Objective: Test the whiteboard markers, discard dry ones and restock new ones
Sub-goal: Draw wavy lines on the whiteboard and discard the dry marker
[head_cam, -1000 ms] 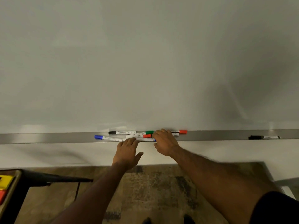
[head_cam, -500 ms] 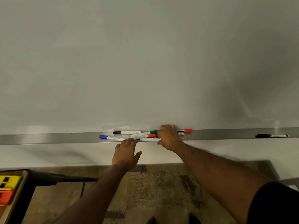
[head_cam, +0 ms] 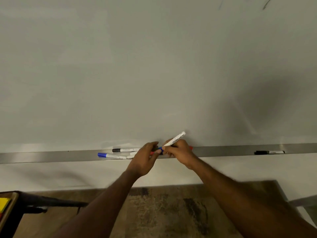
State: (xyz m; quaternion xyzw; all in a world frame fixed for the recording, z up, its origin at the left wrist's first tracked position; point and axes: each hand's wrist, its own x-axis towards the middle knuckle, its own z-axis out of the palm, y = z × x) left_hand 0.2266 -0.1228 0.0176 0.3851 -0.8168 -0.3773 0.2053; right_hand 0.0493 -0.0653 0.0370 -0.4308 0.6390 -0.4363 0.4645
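Just above the tray (head_cam: 51, 156), my right hand (head_cam: 180, 152) grips the blue marker (head_cam: 174, 140) tilted toward the whiteboard (head_cam: 154, 66), left hand (head_cam: 145, 158) pinching its cap (head_cam: 160, 148), presumably to uncap for a test stroke.

The whiteboard (head_cam: 154, 66) is a pale grey-white, with a few faint dark strokes near its top right corner. Its tray (head_cam: 51, 156) is dull silver. On the tray, the blue-capped marker (head_cam: 111, 155) and the black-capped marker (head_cam: 125, 149) both have white barrels, and the far-right marker (head_cam: 269, 152) is black and white. The raised marker (head_cam: 174, 140) is white with grey print and a blue cap. The carpet (head_cam: 171, 212) is brown, mottled with dark blotches. A yellow block (head_cam: 4, 204) sits at lower left.
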